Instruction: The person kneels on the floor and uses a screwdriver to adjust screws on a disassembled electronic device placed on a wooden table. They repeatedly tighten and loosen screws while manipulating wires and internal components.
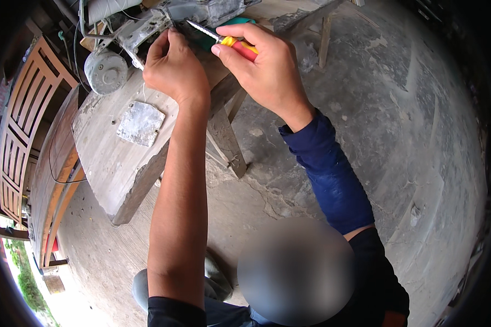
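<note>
My right hand (270, 68) grips a screwdriver (239, 47) by its red and yellow handle. The metal shaft points left and away from me, its tip close to a dusty metal machine frame (147, 34). Beside that tip, my left hand (175, 70) is closed in a pinch at the frame's near side; what its fingers hold, if anything, is too small to make out. A round, dusty motor-like housing (106, 72) sits left of my left hand. Nearer to me, a worn squarish metal plate (141, 123) lies flat on the wooden tabletop (112, 174).
Something teal (238, 21) shows behind my right hand. A slatted wooden bench (24, 131) stands at the far left. The table's wooden leg (227, 144) meets the concrete floor (365, 109). Small loose bits lie near the plate, and wires hang around the housing.
</note>
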A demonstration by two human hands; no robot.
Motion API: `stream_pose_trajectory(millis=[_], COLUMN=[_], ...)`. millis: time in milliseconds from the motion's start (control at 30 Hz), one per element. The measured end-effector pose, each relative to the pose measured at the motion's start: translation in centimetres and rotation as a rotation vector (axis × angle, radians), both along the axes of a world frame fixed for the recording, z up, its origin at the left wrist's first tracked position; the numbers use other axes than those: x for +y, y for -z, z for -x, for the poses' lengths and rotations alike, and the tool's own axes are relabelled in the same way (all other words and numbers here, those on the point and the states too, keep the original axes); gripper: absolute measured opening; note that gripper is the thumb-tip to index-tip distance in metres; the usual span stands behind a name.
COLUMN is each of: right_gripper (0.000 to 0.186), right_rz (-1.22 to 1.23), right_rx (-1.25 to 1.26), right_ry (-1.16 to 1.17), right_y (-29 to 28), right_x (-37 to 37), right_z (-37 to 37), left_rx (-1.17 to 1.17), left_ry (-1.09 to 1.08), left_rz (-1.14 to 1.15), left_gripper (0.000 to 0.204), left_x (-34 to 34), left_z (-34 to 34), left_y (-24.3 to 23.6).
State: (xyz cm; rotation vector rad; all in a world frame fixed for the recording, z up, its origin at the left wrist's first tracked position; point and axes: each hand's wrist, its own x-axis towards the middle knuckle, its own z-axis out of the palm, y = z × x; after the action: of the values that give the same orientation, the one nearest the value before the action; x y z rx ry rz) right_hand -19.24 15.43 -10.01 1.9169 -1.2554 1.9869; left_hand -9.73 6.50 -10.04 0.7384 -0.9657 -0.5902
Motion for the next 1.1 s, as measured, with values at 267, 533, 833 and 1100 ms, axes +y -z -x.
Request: stream_pose_trajectory(millis=[267,533,833,1100], right_gripper=[0.02,0.019,0.006,0.014], right_rz=[0.013,0.081,0.137,-0.276], right_rx=[0.16,0.286,0.653,0.499], right_ry=[0.014,0.046,0.356,0.036], right_y=[-1.3,-1.5,-1.7,-7.0], right_x=[-1.3,-3.0,-3.5,-2.1], right_z=[0.3,-0.1,-0.6,0.0], left_rx=[-0.224,-0.217,-0.176,-0.133], left_ry=[-0.208,-0.179,-0.112,-0.094], left_rz=[-0.034,-0.077,-0.073,-0.148], left_gripper=[0.024,0.023,0.02,0.021], left_x=[0.0,0.0,0.0,0.6], left_z=[-0.1,-0.3,-0.6,-0.2], left_y=[-0.1,-0.5,-0.4,-1.3])
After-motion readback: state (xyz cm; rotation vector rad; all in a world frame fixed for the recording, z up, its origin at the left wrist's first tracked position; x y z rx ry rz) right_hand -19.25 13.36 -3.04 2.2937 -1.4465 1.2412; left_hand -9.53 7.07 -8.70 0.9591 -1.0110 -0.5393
